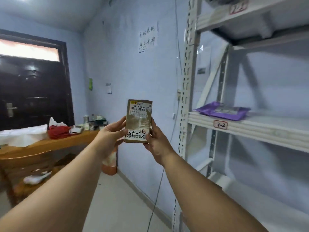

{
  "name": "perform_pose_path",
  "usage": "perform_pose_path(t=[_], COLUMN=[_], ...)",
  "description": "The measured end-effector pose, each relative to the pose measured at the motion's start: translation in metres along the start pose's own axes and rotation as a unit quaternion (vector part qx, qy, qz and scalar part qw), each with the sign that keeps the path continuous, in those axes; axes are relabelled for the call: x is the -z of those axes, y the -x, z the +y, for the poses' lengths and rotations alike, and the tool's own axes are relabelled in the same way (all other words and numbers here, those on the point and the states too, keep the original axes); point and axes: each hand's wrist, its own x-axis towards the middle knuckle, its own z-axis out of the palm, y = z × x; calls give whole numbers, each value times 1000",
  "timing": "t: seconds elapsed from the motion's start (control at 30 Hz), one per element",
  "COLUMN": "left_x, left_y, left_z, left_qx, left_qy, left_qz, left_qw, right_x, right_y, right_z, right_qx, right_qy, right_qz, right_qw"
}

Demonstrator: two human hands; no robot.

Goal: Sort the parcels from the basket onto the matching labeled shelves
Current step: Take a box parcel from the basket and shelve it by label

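A small brown cardboard parcel is held upright at arm's length in front of the wall, its white shipping label facing me with a handwritten mark at the bottom. My left hand grips its left edge and my right hand grips its right edge. To the right stands a white metal shelf rack. Its middle shelf carries a tag reading 3-2, and a purple mailer bag lies on it. A second tag sits on the upper shelf. The basket is out of view.
A wooden table at the left holds white bags, a red cloth and small items. A dark door is behind it. An orange bag leans by the wall. A cable hangs down the wall to the floor.
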Motion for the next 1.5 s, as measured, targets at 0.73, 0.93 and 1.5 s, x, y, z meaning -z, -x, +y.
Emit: perform_pose_path(t=[0.73,0.93,1.5], left_x=[-378,-461,-527], left_y=[172,203,276], left_z=[-111,-150,-325], left_qx=[162,180,295], left_qy=[64,64,-62], left_qz=[-392,-405,-352], left_qw=[903,894,886], right_x=[219,295,376], right_y=[396,452,551], right_z=[-86,-84,49], right_qx=[-105,-131,-277], right_qy=[235,305,212], right_qz=[470,515,516], right_qw=[844,790,782])
